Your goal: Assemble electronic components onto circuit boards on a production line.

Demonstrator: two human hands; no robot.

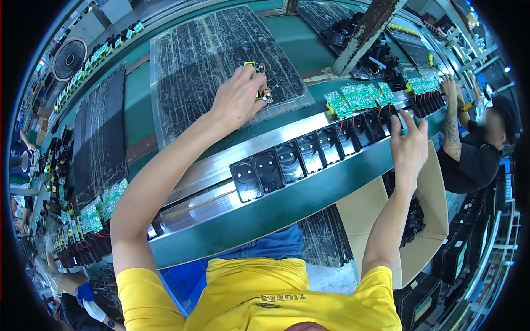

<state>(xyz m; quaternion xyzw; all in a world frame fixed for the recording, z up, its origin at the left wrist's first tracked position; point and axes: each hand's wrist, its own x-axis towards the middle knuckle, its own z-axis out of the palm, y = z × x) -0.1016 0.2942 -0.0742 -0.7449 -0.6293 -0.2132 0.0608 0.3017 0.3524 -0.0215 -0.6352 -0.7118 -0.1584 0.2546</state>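
Note:
My left hand (241,96) is closed on a small circuit board (265,91), whose yellow edge and components stick out past the fingers over the dark scuffed mat (210,60). On the right, my right hand (409,144) reaches to the end of a row of black plastic housings (291,161) in a metal rail. Its fingers are apart at the edge of the last housings, with nothing visible held in them. Green circuit boards (358,97) with red wires lie along the far side of those right-hand housings. The nearer housings to the left stand open and bare.
A metal post (367,38) rises behind the rail, beside heaped black parts (381,58). Below the bench at right stands an open cardboard box (428,231). A co-worker (477,146) works at the right. More boards with housings (91,218) line the left, and a fan (70,57) stands beyond.

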